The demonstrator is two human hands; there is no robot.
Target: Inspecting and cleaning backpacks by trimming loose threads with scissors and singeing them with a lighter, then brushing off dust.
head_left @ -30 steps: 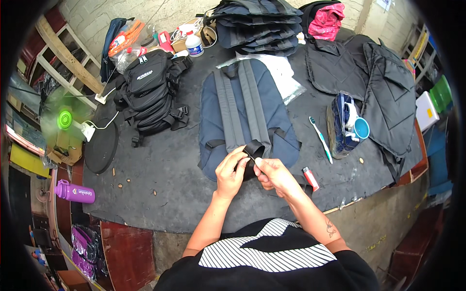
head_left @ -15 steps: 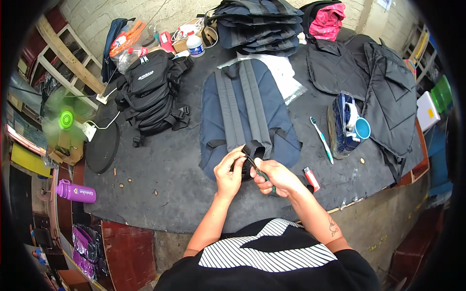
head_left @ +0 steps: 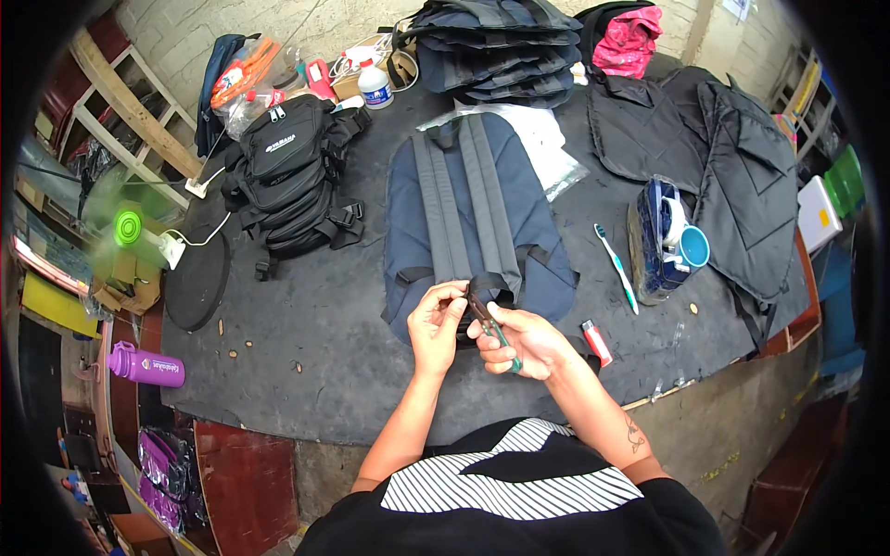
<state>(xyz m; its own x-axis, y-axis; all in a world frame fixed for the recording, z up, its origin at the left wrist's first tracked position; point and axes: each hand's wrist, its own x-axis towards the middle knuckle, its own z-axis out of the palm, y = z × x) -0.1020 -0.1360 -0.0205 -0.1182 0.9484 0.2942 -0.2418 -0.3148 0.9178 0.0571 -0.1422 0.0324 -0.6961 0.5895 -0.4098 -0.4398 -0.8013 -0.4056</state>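
Centrally, the blue backpack (head_left: 540, 218) lies flat on the worktop (head_left: 343, 310), its two grey shoulder straps (head_left: 489, 204) facing up and its lower edge toward the wearer. Both hands are at that lower edge. Left hand (head_left: 434, 326): thumb and fingers pinched on black webbing (head_left: 489, 284), which loops up near the lower ends of the straps. Right hand (head_left: 528, 343): fingers closed around a green-handled tool (head_left: 498, 334), dark end pointing up and left to the webbing; cannot tell whether its tip is touching.

Surroundings, right of the backpack: a red lighter (head_left: 595, 343) near the right hand; a teal-and-white toothbrush (head_left: 617, 269) farther up; next to it a dark blue container (head_left: 649, 239) with a light-blue cup (head_left: 693, 246) at its side; black quilted pieces (head_left: 751, 190) beyond. Left: a black bag (head_left: 287, 176) with buckled straps, well apart from the hands. Far side: a stack of dark panels (head_left: 496, 57), with a white bottle (head_left: 375, 86) to its left.
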